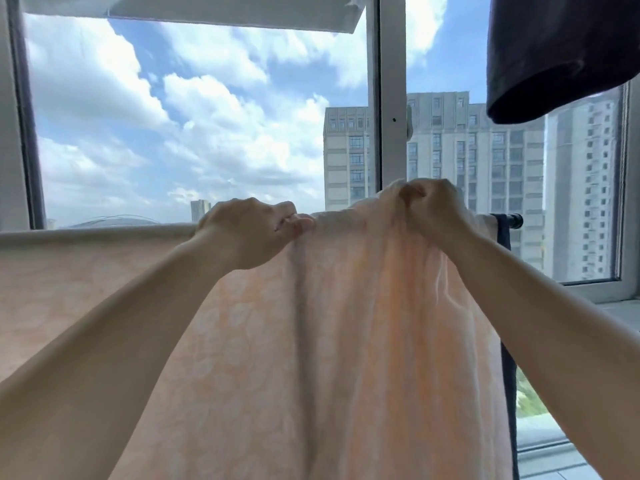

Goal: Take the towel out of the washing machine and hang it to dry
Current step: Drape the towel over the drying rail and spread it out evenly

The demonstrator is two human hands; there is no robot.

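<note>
Towels: one, a peach patterned towel (311, 341)
Hands: two, the left hand (249, 233) and the right hand (433, 209)
Drying rods: one black rod (509, 218)
Dark hanging garments: one dark garment (554, 53)
Window frames: one window frame (386, 98)

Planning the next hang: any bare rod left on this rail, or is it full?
Bare rod shows only at the far right tip, past the dark cloth. The rest is crowded: the towel covers the rail leftward, gripped by the left hand and right hand.
</note>
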